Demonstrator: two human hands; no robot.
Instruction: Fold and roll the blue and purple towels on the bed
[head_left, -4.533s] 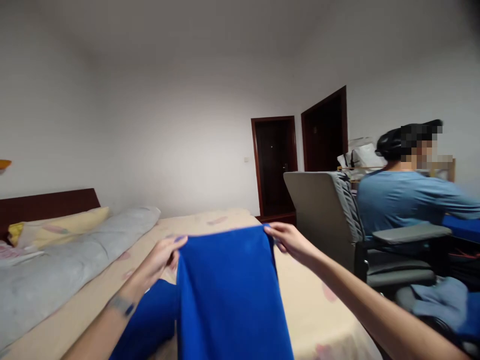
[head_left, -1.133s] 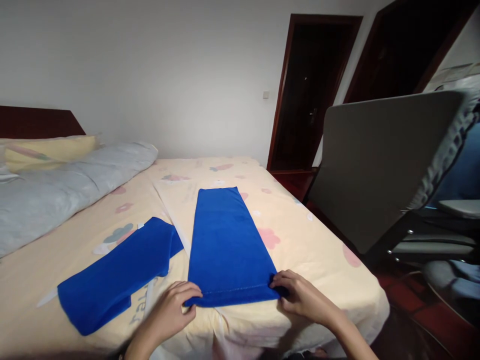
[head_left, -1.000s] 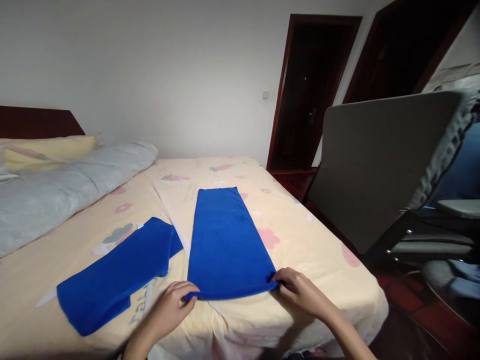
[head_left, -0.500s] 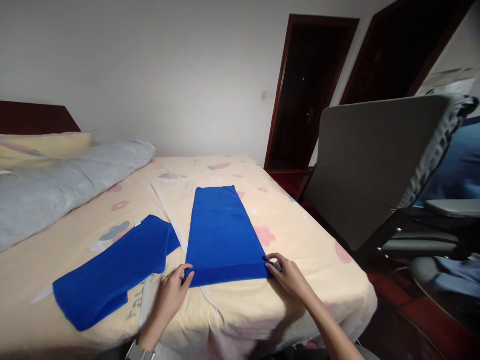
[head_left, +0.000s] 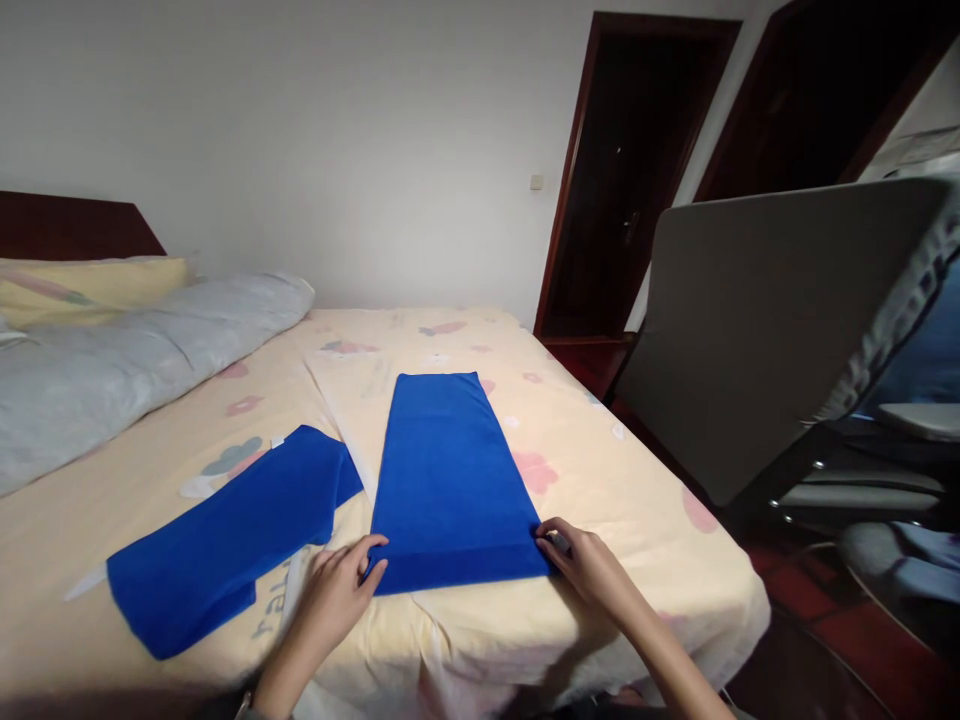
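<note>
A long blue cloth (head_left: 450,465) lies flat on the bed, with a folded band along its near edge. At its near left corner, my left hand (head_left: 341,590) pinches the fabric between thumb and fingers. My right hand (head_left: 589,565) grips the near right corner in the same way. To the left, a second blue cloth (head_left: 225,540) with a small white tag lies folded at a slant, touched by neither hand.
The bed (head_left: 645,520) has a patterned sheet. A grey rolled quilt (head_left: 150,335) and a yellow pillow (head_left: 97,285) lie at the left. Beyond the bed's right edge stands a large grey panel (head_left: 765,330), with a dark door (head_left: 630,180) behind it.
Both hands and the cloth's near edge have shifted slightly nearer and lower in view. The folded band looks a little wider. The camera view has shifted slightly.
</note>
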